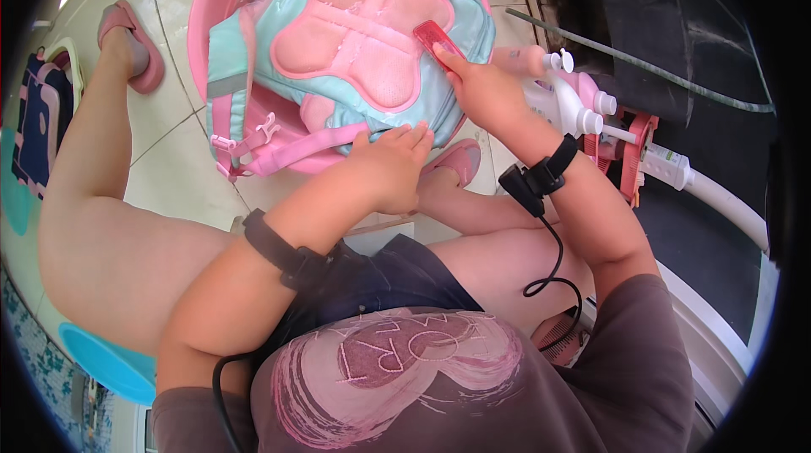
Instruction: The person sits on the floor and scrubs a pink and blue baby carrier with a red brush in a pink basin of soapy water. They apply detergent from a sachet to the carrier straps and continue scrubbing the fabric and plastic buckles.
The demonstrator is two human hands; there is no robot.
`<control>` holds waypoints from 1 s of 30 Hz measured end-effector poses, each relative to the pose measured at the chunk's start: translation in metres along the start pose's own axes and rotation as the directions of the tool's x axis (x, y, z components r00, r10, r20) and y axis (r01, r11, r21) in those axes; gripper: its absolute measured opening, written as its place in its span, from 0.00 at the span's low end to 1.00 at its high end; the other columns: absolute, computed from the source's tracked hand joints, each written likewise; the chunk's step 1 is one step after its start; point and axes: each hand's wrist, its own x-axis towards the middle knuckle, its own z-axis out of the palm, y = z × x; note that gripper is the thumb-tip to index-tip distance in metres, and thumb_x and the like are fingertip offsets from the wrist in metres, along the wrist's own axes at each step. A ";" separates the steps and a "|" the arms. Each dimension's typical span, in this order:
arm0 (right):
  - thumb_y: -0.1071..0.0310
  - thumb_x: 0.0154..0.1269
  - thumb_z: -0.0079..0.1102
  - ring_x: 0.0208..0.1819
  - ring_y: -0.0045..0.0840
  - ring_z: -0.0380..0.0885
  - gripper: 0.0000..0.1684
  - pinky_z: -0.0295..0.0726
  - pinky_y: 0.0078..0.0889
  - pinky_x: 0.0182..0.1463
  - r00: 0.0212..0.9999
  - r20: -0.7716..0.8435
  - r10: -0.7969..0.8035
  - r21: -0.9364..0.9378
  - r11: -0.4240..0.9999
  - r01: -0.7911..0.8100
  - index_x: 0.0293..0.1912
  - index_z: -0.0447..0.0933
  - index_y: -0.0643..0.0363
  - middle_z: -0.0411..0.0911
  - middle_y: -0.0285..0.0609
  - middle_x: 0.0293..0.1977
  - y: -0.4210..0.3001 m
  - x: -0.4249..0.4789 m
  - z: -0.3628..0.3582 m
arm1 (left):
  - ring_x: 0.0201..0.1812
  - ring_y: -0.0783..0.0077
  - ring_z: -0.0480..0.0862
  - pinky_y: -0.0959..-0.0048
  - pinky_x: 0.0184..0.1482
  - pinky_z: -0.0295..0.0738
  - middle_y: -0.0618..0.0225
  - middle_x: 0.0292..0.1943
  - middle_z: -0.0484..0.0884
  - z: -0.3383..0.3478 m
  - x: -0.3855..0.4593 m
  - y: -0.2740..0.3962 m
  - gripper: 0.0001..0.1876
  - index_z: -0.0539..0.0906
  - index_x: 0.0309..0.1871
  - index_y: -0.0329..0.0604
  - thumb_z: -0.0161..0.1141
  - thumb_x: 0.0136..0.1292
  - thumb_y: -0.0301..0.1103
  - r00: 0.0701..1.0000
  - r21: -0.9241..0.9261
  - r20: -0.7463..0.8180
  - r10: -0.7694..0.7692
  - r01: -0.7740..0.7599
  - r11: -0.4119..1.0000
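Note:
A wet mint-green and pink backpack [437, 95] lies with its padded back panel up in a pink plastic basin [203, 15]. My right hand [478, 88] is closed around a red scrubbing brush [437, 41], which rests on the panel's right side. The brush's bristles are hidden beneath it. White suds dot the pink padding. My left hand [393, 164] lies on the bag's near edge with fingers stretched out and thumb apart, beside a pink strap [317, 145]. A shoulder strap with pink plastic buckles [244, 142] hangs over the basin's left rim.
Several detergent bottles [586, 120] stand right of the basin, near a red plastic rack [637, 155] and a white pipe [728, 206]. A thin hose [640, 63] crosses the dark area. At far left are a navy bag [44, 123] and a blue plastic basin [108, 361].

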 end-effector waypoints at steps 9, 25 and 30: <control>0.54 0.74 0.54 0.30 0.42 0.84 0.27 0.80 0.45 0.33 0.979 -0.181 -0.096 -0.070 0.994 0.084 0.70 0.67 0.26 0.83 0.47 0.29 0.016 0.058 -0.007 | 0.72 0.57 0.68 0.54 0.70 0.63 0.58 0.69 0.71 -0.018 -0.010 -0.006 0.41 0.67 0.74 0.41 0.67 0.60 0.47 0.987 0.067 -0.064 -0.147 0.151 0.986; 0.59 0.73 0.52 0.29 0.42 0.84 0.26 0.81 0.49 0.33 0.932 0.000 -0.363 -0.059 0.930 0.362 0.68 0.72 0.28 0.83 0.47 0.28 -0.051 0.063 0.023 | 0.76 0.43 0.60 0.39 0.74 0.53 0.59 0.76 0.62 -0.017 -0.007 -0.015 0.44 0.63 0.78 0.48 0.66 0.60 0.50 0.983 0.058 0.055 -0.176 0.173 0.983; 0.59 0.74 0.51 0.30 0.45 0.84 0.26 0.81 0.50 0.33 0.940 -0.258 -0.223 -0.097 0.974 0.205 0.68 0.71 0.26 0.83 0.49 0.29 -0.006 0.112 -0.002 | 0.76 0.43 0.61 0.38 0.74 0.54 0.59 0.76 0.62 -0.019 -0.006 -0.013 0.46 0.63 0.78 0.48 0.68 0.59 0.51 0.986 0.038 0.082 -0.143 0.140 0.989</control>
